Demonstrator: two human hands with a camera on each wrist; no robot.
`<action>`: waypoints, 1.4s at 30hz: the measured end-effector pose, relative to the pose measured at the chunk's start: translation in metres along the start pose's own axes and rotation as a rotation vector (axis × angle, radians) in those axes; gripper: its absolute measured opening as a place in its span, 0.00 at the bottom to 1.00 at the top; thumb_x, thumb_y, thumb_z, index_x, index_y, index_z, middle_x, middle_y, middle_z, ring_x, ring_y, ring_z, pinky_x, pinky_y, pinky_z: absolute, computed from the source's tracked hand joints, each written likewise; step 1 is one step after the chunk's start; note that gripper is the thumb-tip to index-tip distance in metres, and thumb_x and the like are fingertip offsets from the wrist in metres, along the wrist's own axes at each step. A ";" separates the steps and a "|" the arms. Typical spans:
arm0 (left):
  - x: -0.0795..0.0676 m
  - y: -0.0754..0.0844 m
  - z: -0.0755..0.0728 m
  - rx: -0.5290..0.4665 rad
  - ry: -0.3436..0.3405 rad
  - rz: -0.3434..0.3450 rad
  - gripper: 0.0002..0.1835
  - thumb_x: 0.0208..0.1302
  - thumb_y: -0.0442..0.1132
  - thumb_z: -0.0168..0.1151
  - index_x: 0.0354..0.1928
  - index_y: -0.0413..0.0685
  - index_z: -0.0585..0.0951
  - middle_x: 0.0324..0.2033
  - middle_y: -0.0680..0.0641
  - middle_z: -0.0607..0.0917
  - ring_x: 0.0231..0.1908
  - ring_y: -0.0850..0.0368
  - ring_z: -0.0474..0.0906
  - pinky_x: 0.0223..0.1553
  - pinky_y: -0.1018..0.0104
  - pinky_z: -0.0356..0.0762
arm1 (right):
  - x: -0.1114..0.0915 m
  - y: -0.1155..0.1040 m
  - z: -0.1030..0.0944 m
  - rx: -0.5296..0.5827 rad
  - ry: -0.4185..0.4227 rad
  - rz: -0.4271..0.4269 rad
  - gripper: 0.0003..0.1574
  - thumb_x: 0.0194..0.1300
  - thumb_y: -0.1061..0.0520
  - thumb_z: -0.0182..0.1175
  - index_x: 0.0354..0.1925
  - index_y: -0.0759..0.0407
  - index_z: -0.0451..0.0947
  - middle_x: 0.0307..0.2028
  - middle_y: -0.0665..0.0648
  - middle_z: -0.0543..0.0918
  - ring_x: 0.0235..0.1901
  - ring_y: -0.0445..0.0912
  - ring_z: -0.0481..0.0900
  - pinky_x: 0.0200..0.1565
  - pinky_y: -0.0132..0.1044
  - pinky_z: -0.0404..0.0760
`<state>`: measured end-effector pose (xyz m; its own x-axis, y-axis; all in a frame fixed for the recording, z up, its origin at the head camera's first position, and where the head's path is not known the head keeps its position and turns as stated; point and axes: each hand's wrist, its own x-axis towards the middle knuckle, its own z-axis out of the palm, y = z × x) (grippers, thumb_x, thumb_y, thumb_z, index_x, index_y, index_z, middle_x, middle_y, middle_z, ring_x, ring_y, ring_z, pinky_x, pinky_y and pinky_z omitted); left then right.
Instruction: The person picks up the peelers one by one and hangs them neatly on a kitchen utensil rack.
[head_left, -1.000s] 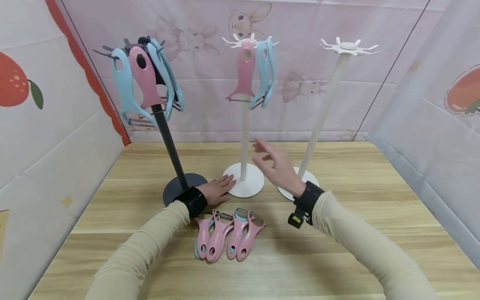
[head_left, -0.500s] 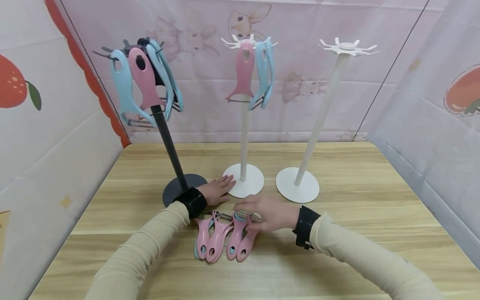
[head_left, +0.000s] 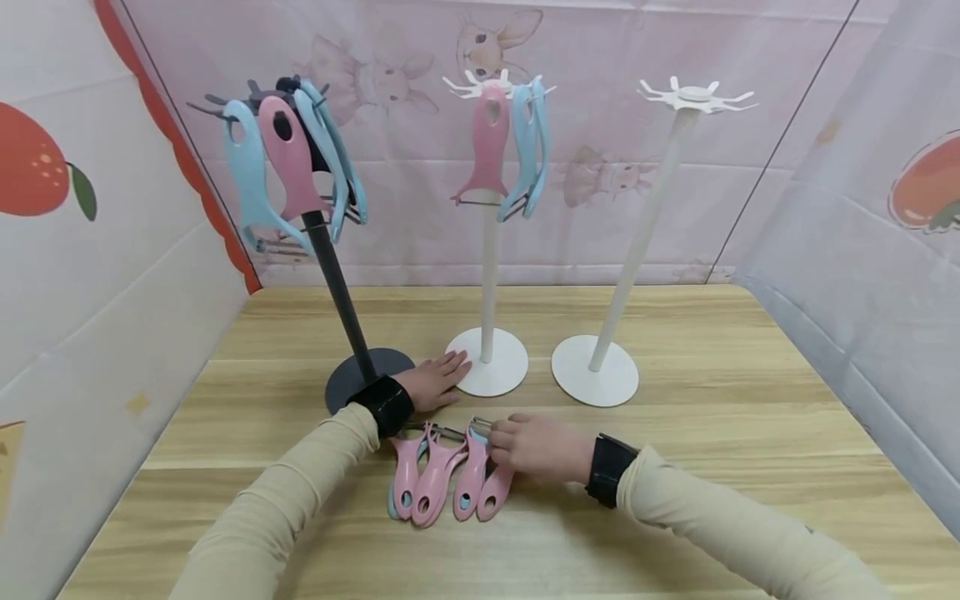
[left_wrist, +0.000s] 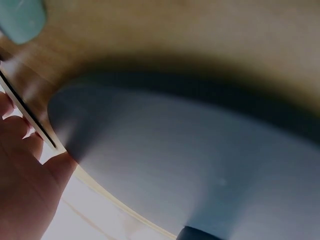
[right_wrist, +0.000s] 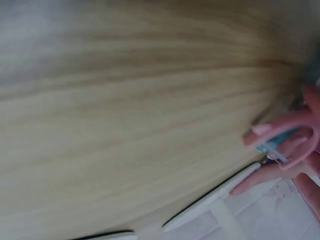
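Observation:
The rightmost pink peeler point(head_left: 496, 493) lies at the end of a row on the table, its head covered by my right hand point(head_left: 546, 448), whose bent fingers grip it. In the right wrist view the fingers close around the frame of this pink peeler point(right_wrist: 302, 119). Beside it lie more pink peelers point(head_left: 430, 493), with light blue ones partly hidden beneath. My left hand point(head_left: 435, 383) lies flat, fingers straight, its fingertips on the white base point(head_left: 491, 382) of the middle stand. The left wrist view shows the dark base point(left_wrist: 150, 135) close beside that hand.
A black stand point(head_left: 335, 279) at left bears blue, pink and black peelers. The middle white stand point(head_left: 489, 267) carries a pink peeler point(head_left: 491, 137) and blue peelers point(head_left: 525, 150). The right white stand point(head_left: 647, 225) has bare hooks. Fabric walls enclose the wooden table point(head_left: 720, 467).
My right hand has come down from beside the middle stand's pole to the row and taken hold of the rightmost pink peeler. My left hand has stayed in place.

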<state>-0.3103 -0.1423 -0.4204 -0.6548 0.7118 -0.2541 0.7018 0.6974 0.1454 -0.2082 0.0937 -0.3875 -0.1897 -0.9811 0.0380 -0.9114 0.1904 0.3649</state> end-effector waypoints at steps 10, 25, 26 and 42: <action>-0.006 0.006 -0.006 -0.018 0.032 0.033 0.32 0.70 0.44 0.44 0.69 0.37 0.49 0.68 0.35 0.46 0.67 0.41 0.41 0.61 0.43 0.49 | -0.007 -0.003 0.006 0.012 0.072 0.009 0.11 0.54 0.57 0.63 0.39 0.53 0.78 0.43 0.51 0.78 0.49 0.45 0.73 0.48 0.33 0.71; -0.006 0.005 -0.002 -0.012 0.054 0.036 0.31 0.70 0.44 0.44 0.69 0.36 0.51 0.68 0.34 0.48 0.67 0.40 0.43 0.61 0.43 0.50 | -0.022 0.007 0.004 0.356 0.197 0.122 0.15 0.58 0.61 0.60 0.46 0.61 0.78 0.47 0.57 0.80 0.53 0.50 0.73 0.56 0.36 0.68; -0.006 0.005 -0.002 -0.010 0.052 0.033 0.31 0.70 0.44 0.44 0.69 0.37 0.50 0.68 0.35 0.48 0.67 0.41 0.43 0.61 0.43 0.50 | -0.024 0.008 0.005 0.375 0.203 0.136 0.16 0.59 0.62 0.60 0.47 0.62 0.78 0.48 0.58 0.79 0.53 0.51 0.73 0.56 0.37 0.68; -0.006 0.004 -0.004 -0.014 0.025 0.028 0.32 0.71 0.45 0.43 0.69 0.38 0.49 0.68 0.36 0.46 0.68 0.42 0.41 0.62 0.43 0.48 | -0.043 0.041 0.003 0.758 0.656 0.452 0.23 0.54 0.74 0.59 0.51 0.72 0.72 0.37 0.59 0.81 0.38 0.49 0.80 0.40 0.39 0.79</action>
<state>-0.3051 -0.1432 -0.4144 -0.6420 0.7326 -0.2262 0.7157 0.6784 0.1659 -0.2388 0.1440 -0.3765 -0.5360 -0.6008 0.5931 -0.8373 0.2886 -0.4643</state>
